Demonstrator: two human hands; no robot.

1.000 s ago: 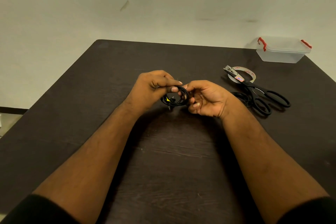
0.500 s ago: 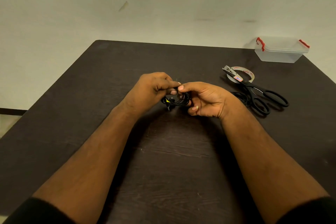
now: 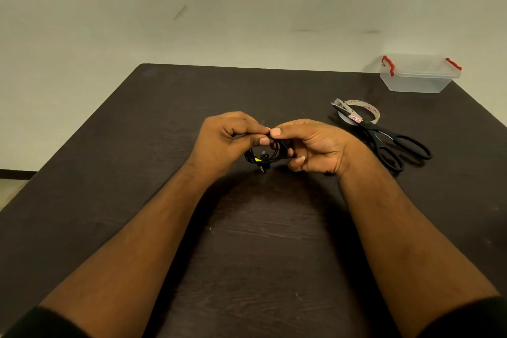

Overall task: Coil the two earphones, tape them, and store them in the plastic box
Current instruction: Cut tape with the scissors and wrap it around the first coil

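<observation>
Both hands meet at mid-table in the head view, working one black earphone coil (image 3: 267,152); left hand (image 3: 229,138) has fingers curled, thumb and forefinger pinching the coil's upper strands; right hand (image 3: 312,147) likewise curled round the coil's right side, thumb pressing on top; coil held just above the dark table (image 3: 164,123), between the two palms; loop flattened, long axis running roughly left to right, plug end with a yellow tag hanging down at lower left toward the tabletop. Progress, judged: first earphone looks coiled and is being secured or tidied; whether tape is already on it cannot be told, strands too small; a second dark cable (image 3: 381,152) seems to lie beside the scissors handles, apparently not yet handled; storing not yet done. Scissors (image 3: 389,143) lie right of the hands, blades resting across the tape roll (image 3: 370,110); plastic box (image 3: 418,77) with red clips sits at the far right corner, lid on, well apart from the hands.
</observation>
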